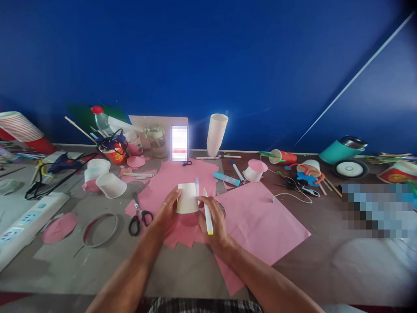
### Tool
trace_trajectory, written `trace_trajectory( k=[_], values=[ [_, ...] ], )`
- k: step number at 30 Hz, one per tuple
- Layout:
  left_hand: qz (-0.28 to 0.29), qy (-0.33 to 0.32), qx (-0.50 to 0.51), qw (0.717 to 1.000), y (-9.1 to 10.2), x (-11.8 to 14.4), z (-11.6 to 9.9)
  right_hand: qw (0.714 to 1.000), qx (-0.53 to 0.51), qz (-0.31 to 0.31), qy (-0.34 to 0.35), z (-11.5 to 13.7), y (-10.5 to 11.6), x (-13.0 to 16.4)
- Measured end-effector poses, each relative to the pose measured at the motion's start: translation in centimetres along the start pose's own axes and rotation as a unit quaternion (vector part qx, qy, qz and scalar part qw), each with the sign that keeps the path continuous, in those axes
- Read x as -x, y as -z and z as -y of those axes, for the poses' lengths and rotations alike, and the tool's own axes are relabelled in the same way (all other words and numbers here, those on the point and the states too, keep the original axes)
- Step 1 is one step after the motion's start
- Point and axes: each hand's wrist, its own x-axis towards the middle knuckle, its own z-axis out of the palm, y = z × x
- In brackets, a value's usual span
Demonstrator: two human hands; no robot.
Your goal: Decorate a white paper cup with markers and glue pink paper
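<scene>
Both hands meet at the centre of the desk (182, 269), over a pile of pink paper sheets (260, 217). Between them stands a white paper cup (187, 198), upside down, w/ its wide mouth down on the pink paper.

The left hand (167, 213) is curled around the left side of the cup, thumb near its top edge, fingers partly closed against the wall. The right hand (216, 219) touches the cup's right side w/ the fingertips and at the same time holds a white marker w/ a yellow end (207, 213); the marker lies along the hand, yellow end toward the person. A second thin pen, light blue (196, 186), stands up just behind the cup; I cannot tell which hand holds it.

Left of the left hand, black-handled scissors (139, 215) lie on the desk, near but not touching. Further left is a ring-shaped hoop (100, 229) and a pink paper disc (59, 227). A white power strip (22, 221) is at the far left edge.

Behind the cup, at the blue wall (208, 56), is a tall stack of white cups (216, 132). On the right are a blue marker (226, 178), a small cup covered in pink (255, 169), and a teal flask lying on its side (342, 148).
</scene>
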Motion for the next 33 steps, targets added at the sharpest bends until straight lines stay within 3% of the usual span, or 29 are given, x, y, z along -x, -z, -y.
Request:
trace_trajectory(
  k=[8, 19, 26, 33],
  values=[
    [0.044, -0.005, -0.006, 0.999, -1.4, 0.9, -0.9, 1.000, -0.016, 0.002, 0.002, -0.2, 0.3, -0.1],
    [0.077, -0.004, -0.008, 0.997, -1.4, 1.0, -1.0, 1.000, 0.001, -0.002, -0.020, -0.4, 0.3, -0.2],
    [0.035, 0.004, -0.017, 0.999, -1.9, 1.0, -1.4, 0.999, 0.027, -0.016, 0.015, -0.4, 0.5, -0.3],
    [0.094, -0.004, -0.016, 0.995, -1.7, 1.2, -1.3, 0.999, 0.021, 0.030, 0.041, -1.4, 0.4, 0.3]
  ],
)
